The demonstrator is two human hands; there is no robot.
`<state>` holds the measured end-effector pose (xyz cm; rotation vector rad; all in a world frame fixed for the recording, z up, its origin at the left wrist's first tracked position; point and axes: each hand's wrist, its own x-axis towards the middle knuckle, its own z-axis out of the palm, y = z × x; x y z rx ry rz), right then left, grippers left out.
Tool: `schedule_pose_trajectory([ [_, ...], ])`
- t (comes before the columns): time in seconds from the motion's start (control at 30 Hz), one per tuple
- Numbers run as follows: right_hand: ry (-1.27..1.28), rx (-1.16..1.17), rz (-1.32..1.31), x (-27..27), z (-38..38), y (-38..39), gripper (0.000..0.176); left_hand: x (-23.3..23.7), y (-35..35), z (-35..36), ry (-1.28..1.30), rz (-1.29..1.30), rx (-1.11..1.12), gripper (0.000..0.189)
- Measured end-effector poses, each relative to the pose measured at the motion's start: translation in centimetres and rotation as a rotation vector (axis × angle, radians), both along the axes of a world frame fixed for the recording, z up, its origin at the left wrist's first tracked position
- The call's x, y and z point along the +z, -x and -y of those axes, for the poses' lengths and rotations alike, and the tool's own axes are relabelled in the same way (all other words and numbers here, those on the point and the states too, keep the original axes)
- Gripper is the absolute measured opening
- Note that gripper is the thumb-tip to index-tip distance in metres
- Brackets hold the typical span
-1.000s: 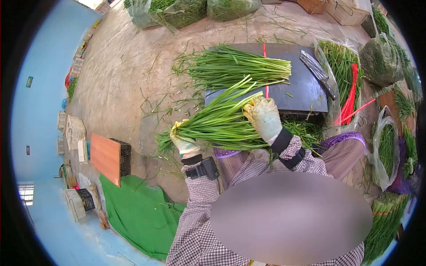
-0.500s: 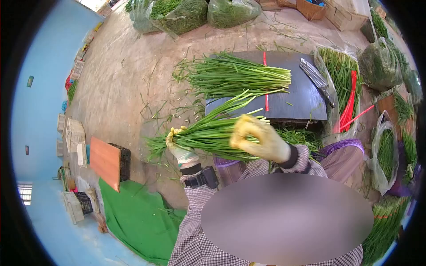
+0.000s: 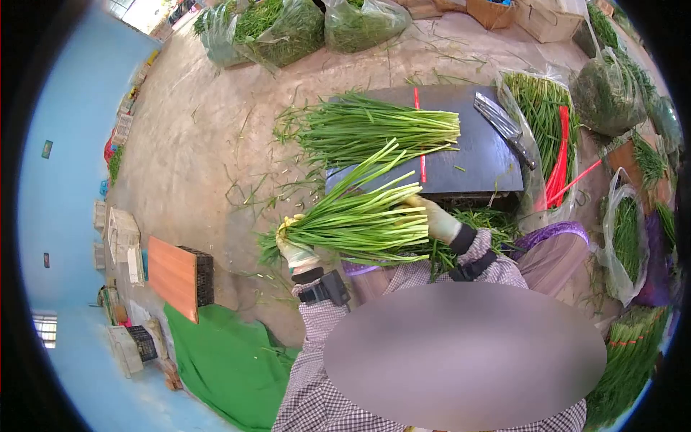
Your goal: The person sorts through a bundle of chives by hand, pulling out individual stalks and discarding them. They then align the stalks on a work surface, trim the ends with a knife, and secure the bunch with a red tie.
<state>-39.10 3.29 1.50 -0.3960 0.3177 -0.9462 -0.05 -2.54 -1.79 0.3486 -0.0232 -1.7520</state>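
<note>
head camera | looks forward and down | dark board near

greens: smooth | board: smooth, semi-gloss | blade: shiny metal | bag: plastic

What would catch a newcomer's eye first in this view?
Probably the long green stalks gripped in the left hand, with the right hand at their pale ends. Just beyond, a second bunch lies across a red strip on the dark board. Bright red strands stand out on the bagged greens to its right.

Produce-packing workroom, with bagged greens around.
</note>
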Motion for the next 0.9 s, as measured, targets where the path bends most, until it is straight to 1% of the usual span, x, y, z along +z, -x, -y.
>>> schedule_pose_trajectory([
  [0.07,-0.127,-0.093,-0.214,1.3,-0.7,-1.4,0.032,-1.3,-1.0,0.2,0.044,0.143,-0.002,0.027],
  [0.1,-0.197,-0.113,-0.218,0.6,-0.6,-1.9,0.03,-2.1,-1.2,-0.1,0.048,0.321,0.124,0.029],
  [0.13,-0.228,-0.15,-0.223,1.6,-0.6,-1.3,0.026,-1.5,-1.0,-0.6,0.053,0.357,0.139,0.029],
  [0.2,0.451,-0.301,-1.145,0.1,-0.3,0.5,0.023,0.2,-0.2,-1.7,0.061,0.423,0.166,0.031],
  [0.23,0.448,-0.301,-1.35,4.7,-1.1,1.6,0.021,-0.4,-0.9,-1.8,0.105,0.518,0.134,0.033],
  [0.27,0.354,-0.378,-1.153,4.0,-1.6,2.6,0.02,-0.6,-0.8,-2.0,0.076,0.611,0.178,0.035],
  [0.3,0.24,-0.324,-1.183,4.7,-2.4,3.5,0.021,-0.7,-0.5,-2.3,0.046,0.706,0.223,0.037],
  [0.33,0.131,-0.271,-1.211,5.3,-3.0,4.4,0.021,-0.4,-0.1,-2.4,0.008,0.695,0.242,0.037],
  [0.37,0.243,-0.216,-1.14,4.2,-3.6,5.6,0.024,-0.1,0.3,-2.5,-0.031,0.683,0.261,0.038],
  [0.4,0.233,-0.198,-0.895,2.9,-4.5,5.6,0.03,0.3,0.8,-2.6,-0.069,0.671,0.28,0.038],
  [0.47,0.68,-0.27,-0.967,3.6,-5.2,4.6,0.037,-1.8,0.0,-2.2,-0.064,0.742,0.277,0.039],
  [0.5,0.496,-0.1,-0.836,4.7,-5.8,4.1,0.043,-3.0,-0.5,-2.1,-0.04,0.75,0.278,0.042],
  [0.53,0.474,-0.073,-0.774,4.5,-5.8,3.0,0.048,-3.0,-0.4,-2.0,-0.073,0.687,0.295,0.043],
  [0.6,0.431,-0.017,-0.694,4.7,-5.3,0.6,0.05,-2.4,0.3,-1.9,-0.138,0.562,0.325,0.044],
  [0.63,0.448,-0.067,-0.716,5.8,-5.0,-0.7,0.046,-1.7,0.4,-1.8,-0.125,0.514,0.303,0.042],
  [0.67,0.404,-0.068,-0.696,6.1,-4.6,-1.5,0.044,-1.1,0.5,-1.7,-0.113,0.466,0.279,0.041],
  [0.73,0.314,-0.067,-0.654,6.4,-4.0,-2.4,0.04,-0.2,0.9,-1.9,-0.07,0.457,0.26,0.038],
  [0.77,0.212,-0.207,-0.644,5.4,-4.4,-3.4,0.028,0.8,1.1,-2.1,-0.114,0.412,0.261,0.038],
  [0.8,0.158,-0.261,-0.478,5.1,-4.5,-3.4,0.025,-0.1,0.6,-1.8,-0.051,0.63,0.269,0.038],
  [0.83,0.102,-0.314,-0.313,5.4,-4.5,-3.2,0.023,-2.4,-0.7,-1.4,0.013,0.846,0.273,0.038],
  [0.87,0.044,-0.366,-0.147,5.9,-4.6,-2.8,0.022,-3.2,-1.4,-1.2,0.017,0.866,0.292,0.037],
  [0.9,0.035,-0.383,-0.077,7.2,-4.8,-1.7,0.019,-4.1,-2.1,-1.1,0.021,0.886,0.31,0.036],
])
